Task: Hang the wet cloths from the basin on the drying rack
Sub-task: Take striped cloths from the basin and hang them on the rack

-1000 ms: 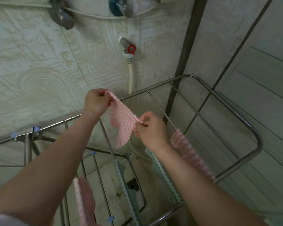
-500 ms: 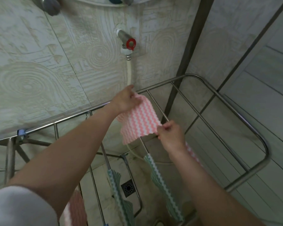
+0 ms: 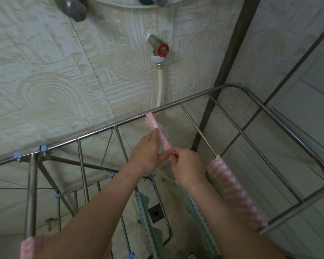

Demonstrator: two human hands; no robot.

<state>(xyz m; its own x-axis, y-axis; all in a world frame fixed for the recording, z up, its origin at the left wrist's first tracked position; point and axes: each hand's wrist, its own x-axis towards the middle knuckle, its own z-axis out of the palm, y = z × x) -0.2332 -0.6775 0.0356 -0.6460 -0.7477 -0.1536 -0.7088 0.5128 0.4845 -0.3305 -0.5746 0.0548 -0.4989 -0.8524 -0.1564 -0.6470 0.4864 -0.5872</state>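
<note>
A pink-and-white wavy cloth [image 3: 158,130] lies draped along one rod of the steel drying rack [image 3: 281,116], seen edge-on, running from the rack's far rail toward me. My left hand [image 3: 147,153] touches the cloth's near part with its fingers against the fabric. My right hand [image 3: 186,166] pinches the cloth's near end between thumb and fingertips. Another pink cloth [image 3: 234,193] hangs on the rod to the right. Two green-and-white cloths [image 3: 150,217] [image 3: 200,221] hang on rods below my arms. The basin is out of view.
A tap with a red handle [image 3: 162,50] and a white hose [image 3: 159,86] sit on the patterned tiled wall behind the rack. A floor drain [image 3: 156,213] shows beneath the rods. One more pink cloth [image 3: 29,246] hangs at the lower left.
The pink cloth, held spread in the air before, now lies folded over the rod. My left hand has slid back along it toward my right hand at the near end.
</note>
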